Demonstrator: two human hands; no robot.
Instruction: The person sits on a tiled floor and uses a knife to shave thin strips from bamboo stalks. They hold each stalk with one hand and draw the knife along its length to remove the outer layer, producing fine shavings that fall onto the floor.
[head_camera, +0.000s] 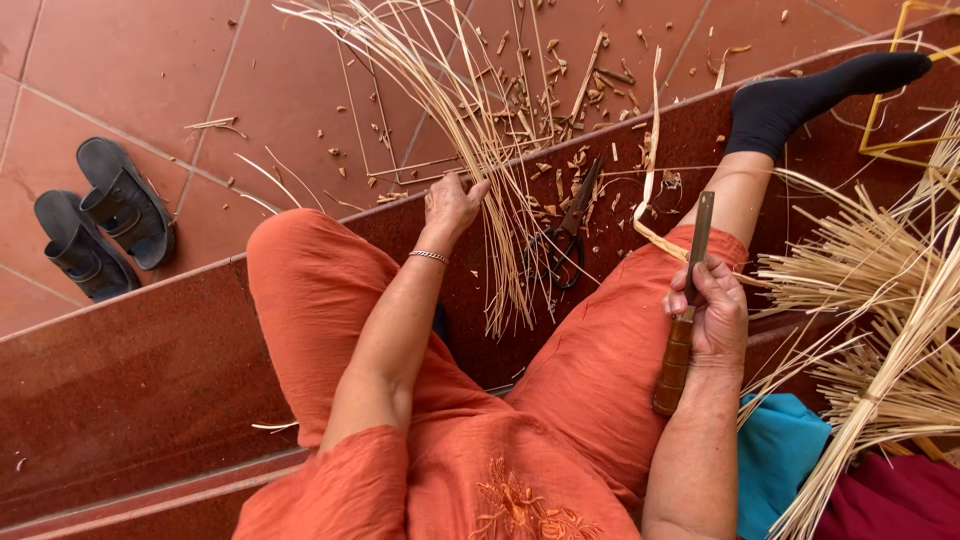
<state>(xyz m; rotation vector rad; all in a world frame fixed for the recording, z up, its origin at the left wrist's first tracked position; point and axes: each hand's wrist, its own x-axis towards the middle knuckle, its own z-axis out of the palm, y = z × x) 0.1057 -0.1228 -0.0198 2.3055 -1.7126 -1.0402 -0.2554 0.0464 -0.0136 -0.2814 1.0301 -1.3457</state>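
Left hand: the left hand (452, 203) grasps a sheaf of pale cane strips (470, 130) above the step edge.
Right hand: the right hand (712, 312) is clenched on a wooden-handled knife (684, 310), over the right thigh.
Scissors: dark scissors (566, 232) lie between the knees, just beside the strips.
Step edge: the red step (130, 350) drops to the tiled floor (120, 70), where sandals (100, 215) stand well apart.
Right side: bundled cane (880, 300) crowds it.
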